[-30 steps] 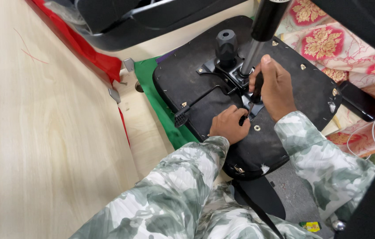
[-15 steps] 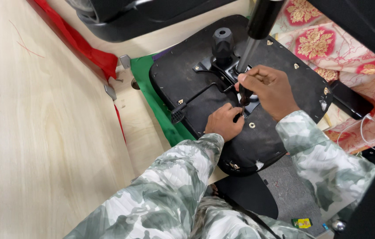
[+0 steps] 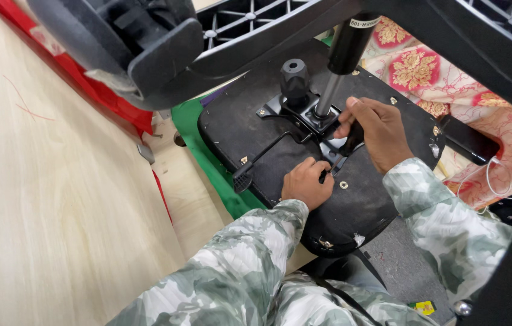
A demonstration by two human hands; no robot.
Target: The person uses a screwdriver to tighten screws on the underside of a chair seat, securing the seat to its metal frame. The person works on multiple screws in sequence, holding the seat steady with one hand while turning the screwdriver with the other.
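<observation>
Under the right hand the tip of the black-handled screwdriver and whatever fastener it meets are too small and shadowed to make out, and the black plastic chair base overhead runs off the top edge of the view. That right hand is closed around the screwdriver's handle, the shaft angled down toward the left hand. Curled shut, the left hand rests its knuckles on the black upturned chair seat underside, fingertips pinched at the shaft's lower end; what they hold there cannot be told. Just beyond both hands, the black metal tilt mechanism is fixed to the seat, with a black round knob and a grey gas-lift cylinder rising from it. Both sleeves are green-and-white camouflage cloth. The seat lies partly on a green sheet upon a pale wood-grain floor, with a red strip alongside and a patterned red-and-cream cloth at right.
</observation>
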